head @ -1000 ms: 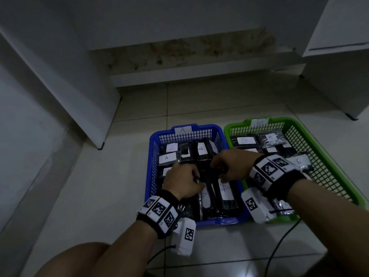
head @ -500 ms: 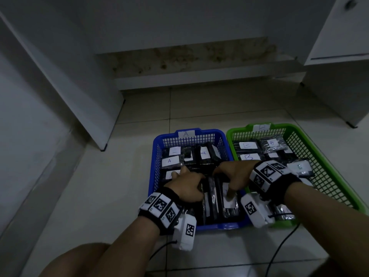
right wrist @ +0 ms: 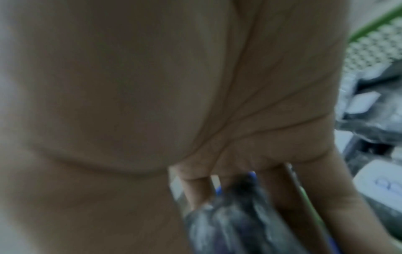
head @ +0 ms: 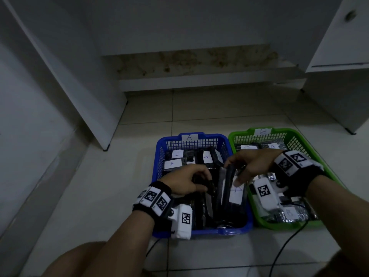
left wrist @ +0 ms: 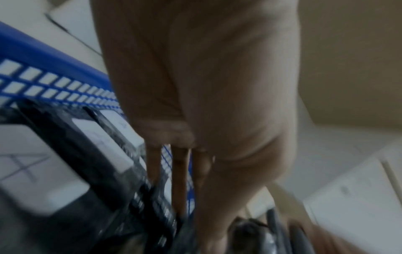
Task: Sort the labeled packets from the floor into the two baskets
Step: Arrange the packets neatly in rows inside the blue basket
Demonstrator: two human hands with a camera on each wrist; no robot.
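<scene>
The blue basket [head: 157, 156] [left wrist: 43, 58] tagged A stands on the floor, full of dark packets with white A labels [head: 172, 163] [left wrist: 32, 163]. Beside it on the right, the green basket [head: 283, 130] [right wrist: 374, 22] tagged B holds packets with B labels [head: 273, 145] [right wrist: 383, 185]. Both hands are inside the blue basket. My left hand [head: 199, 182] [left wrist: 180, 180] curls round a dark packet [head: 207, 188] in the middle. My right hand [head: 233, 172] [right wrist: 250, 189] grips packets standing on edge [head: 225, 188], its thumb on one with an A label [head: 236, 193].
A white cabinet [head: 339, 76] stands at the right and a slanted white panel [head: 79, 76] at the left. A stained low step [head: 199, 64] runs behind the baskets. Black cables [head: 283, 246] trail over the floor tiles near my knees.
Both hands came together over the blue basket, pushed down among its front packets, and now have risen slightly, the right holding packets tipped on edge. The head view has tilted upward.
</scene>
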